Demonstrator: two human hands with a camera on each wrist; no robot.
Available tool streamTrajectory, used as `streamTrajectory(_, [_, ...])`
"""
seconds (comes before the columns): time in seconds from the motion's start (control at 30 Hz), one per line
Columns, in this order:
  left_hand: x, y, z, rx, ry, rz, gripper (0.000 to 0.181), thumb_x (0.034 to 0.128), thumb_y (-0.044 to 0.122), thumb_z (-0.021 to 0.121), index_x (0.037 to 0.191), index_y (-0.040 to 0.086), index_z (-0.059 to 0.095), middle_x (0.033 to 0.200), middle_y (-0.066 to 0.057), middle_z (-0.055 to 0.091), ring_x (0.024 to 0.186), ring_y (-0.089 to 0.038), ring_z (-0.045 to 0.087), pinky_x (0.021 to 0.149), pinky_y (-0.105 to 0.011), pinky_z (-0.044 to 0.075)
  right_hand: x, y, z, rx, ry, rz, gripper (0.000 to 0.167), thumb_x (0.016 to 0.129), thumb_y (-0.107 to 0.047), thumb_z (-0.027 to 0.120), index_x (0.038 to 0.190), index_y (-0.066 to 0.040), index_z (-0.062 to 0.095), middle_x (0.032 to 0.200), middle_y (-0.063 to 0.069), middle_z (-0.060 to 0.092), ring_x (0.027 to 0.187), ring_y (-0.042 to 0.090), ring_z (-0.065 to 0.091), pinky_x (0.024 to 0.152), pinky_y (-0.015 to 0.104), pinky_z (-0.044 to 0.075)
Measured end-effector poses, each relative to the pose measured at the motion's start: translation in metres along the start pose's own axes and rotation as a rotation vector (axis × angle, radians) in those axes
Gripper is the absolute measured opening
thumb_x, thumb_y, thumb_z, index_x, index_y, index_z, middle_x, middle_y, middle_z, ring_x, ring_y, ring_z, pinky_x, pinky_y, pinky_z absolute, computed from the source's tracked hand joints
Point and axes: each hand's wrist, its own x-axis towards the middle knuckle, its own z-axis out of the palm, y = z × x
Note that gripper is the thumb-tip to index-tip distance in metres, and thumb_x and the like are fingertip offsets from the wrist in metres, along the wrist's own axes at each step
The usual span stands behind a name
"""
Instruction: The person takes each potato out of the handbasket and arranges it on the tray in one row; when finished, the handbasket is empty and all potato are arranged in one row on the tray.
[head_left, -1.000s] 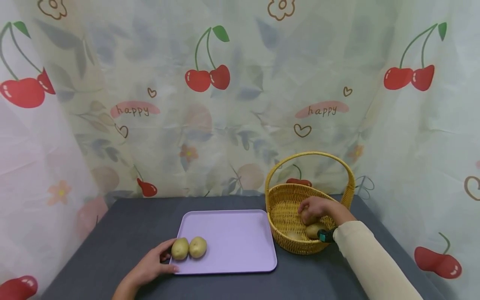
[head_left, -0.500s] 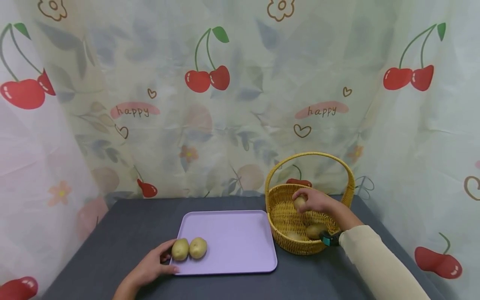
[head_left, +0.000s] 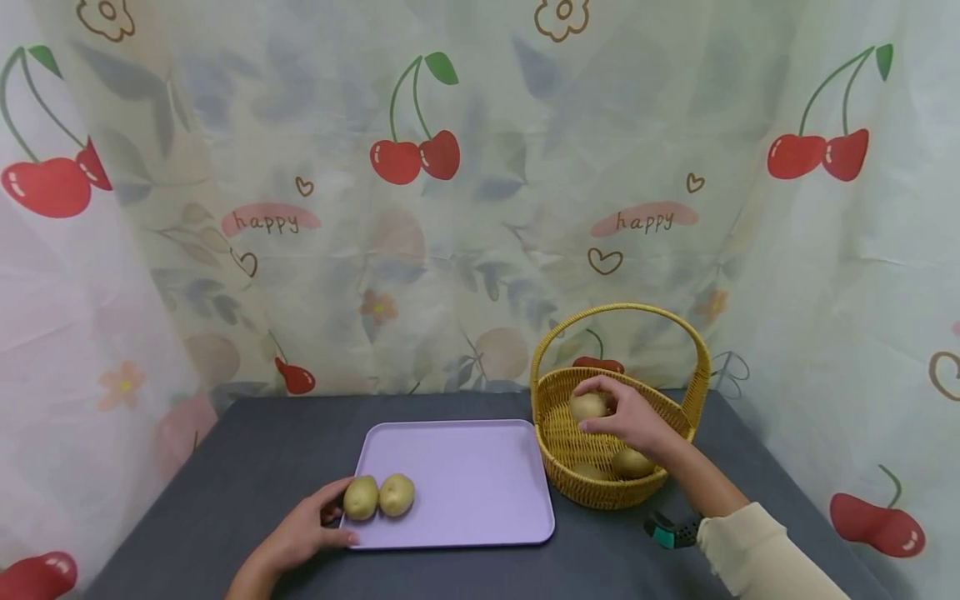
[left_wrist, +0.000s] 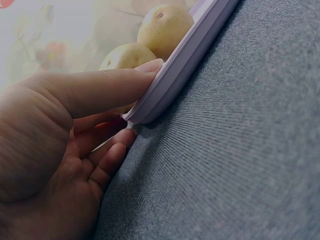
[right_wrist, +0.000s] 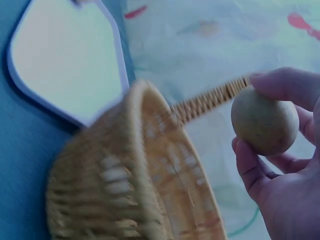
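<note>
My right hand (head_left: pixel 630 421) holds a potato (head_left: pixel 588 406) between thumb and fingers, over the yellow wicker basket (head_left: pixel 600 497). In the right wrist view, that potato (right_wrist: pixel 265 121) is lifted above the basket's rim. Lower in the basket lie two more, a potato (head_left: pixel 632 463) at the right and a paler potato (head_left: pixel 588 472) partly behind the front rim. At the lilac tray (head_left: pixel 472 483), my left hand (head_left: pixel 303 529) grips the near left corner, thumb on the rim (left_wrist: pixel 150 95). Two potatoes, one left (head_left: pixel 361 498) and one right (head_left: pixel 396 496), sit side by side on the tray near that hand.
A tall arched handle (head_left: pixel 622 308) rises over the basket, which stands against the tray's right side. Dark grey cloth (head_left: pixel 285 442) covers the table. Behind hangs a curtain (head_left: pixel 480 250) printed with cherries. A black band with a teal face (head_left: pixel 671 532) is at my right wrist.
My right hand has raised a potato from the bottom of the basket and moved it left, toward the basket's rim. The left hand and the tray have stayed in place.
</note>
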Motion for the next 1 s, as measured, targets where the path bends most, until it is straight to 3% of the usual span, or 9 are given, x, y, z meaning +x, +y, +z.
streamTrajectory(0.27, [-0.001, -0.001, 0.001, 0.009, 0.015, -0.002, 0.082, 0.0751, 0.02, 0.085, 0.141, -0.004, 0.043, 0.128, -0.019, 0.051, 0.1, -0.025, 0.051, 0.083, -0.036, 0.043, -0.007, -0.009, 0.038, 0.046, -0.095, -0.085, 0.044, 0.083, -0.011, 0.077, 0.122, -0.004, 0.057, 0.113, 0.019, 0.054, 0.088, 0.03, 0.059, 0.071, 0.041, 0.052])
streamTrajectory(0.53, [0.001, -0.002, 0.002, 0.01, 0.022, -0.014, 0.082, 0.0737, 0.021, 0.085, 0.141, -0.002, 0.045, 0.125, -0.017, 0.052, 0.098, -0.024, 0.05, 0.082, -0.034, 0.042, -0.009, -0.006, 0.083, -0.023, -0.252, -0.117, 0.04, 0.081, -0.016, 0.078, 0.117, -0.007, 0.063, 0.11, 0.01, 0.057, 0.084, 0.022, 0.058, 0.069, 0.032, 0.05])
streamTrajectory(0.77, [0.001, 0.0, 0.002, 0.012, 0.024, -0.009, 0.081, 0.0736, 0.02, 0.086, 0.141, -0.002, 0.045, 0.125, -0.017, 0.053, 0.098, -0.024, 0.051, 0.083, -0.035, 0.042, -0.001, -0.002, 0.118, -0.063, -0.315, -0.139, 0.04, 0.078, -0.017, 0.08, 0.114, -0.008, 0.065, 0.107, 0.004, 0.06, 0.082, 0.015, 0.058, 0.07, 0.028, 0.049])
streamTrajectory(1.0, [-0.001, 0.001, 0.001, 0.013, 0.026, 0.0, 0.08, 0.0737, 0.019, 0.085, 0.14, -0.002, 0.046, 0.125, -0.017, 0.053, 0.098, -0.025, 0.051, 0.082, -0.035, 0.043, 0.011, 0.004, 0.151, -0.047, -0.303, -0.102, 0.039, 0.075, -0.015, 0.082, 0.11, -0.012, 0.066, 0.11, -0.001, 0.061, 0.078, 0.012, 0.06, 0.071, 0.027, 0.048])
